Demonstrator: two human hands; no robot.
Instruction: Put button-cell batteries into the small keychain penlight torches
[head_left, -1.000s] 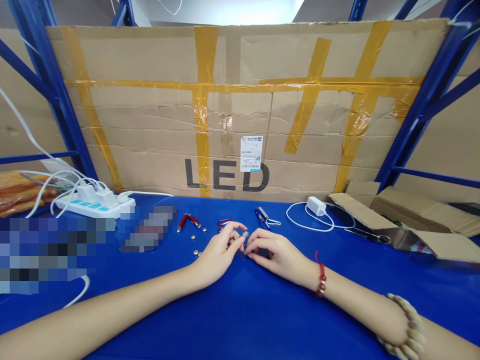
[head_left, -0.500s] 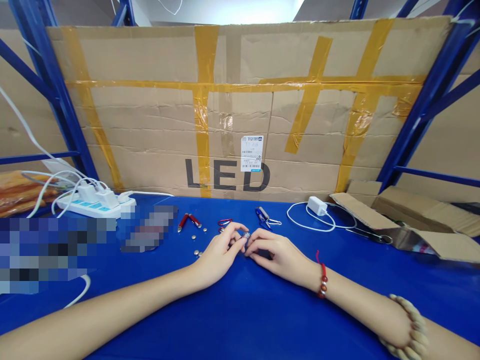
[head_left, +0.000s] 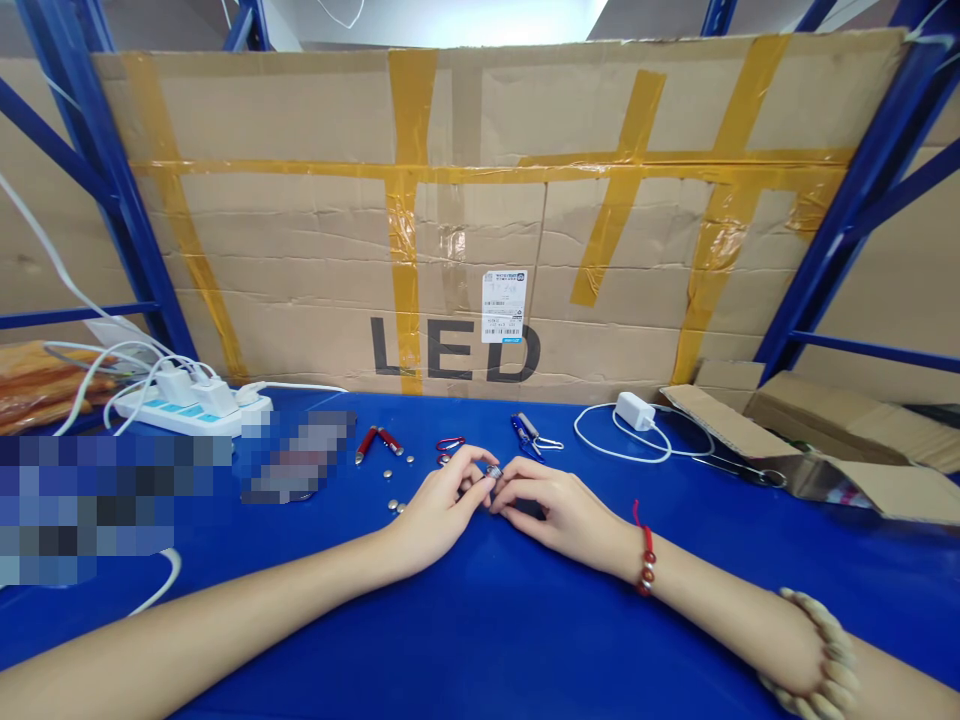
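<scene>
At left hand (head_left: 436,512), shiny metallic piece (head_left: 493,472).

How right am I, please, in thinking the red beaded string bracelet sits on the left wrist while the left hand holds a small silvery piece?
The side is wrong: the head view shows the bracelet on the right wrist; the left hand does hold the piece.
</scene>
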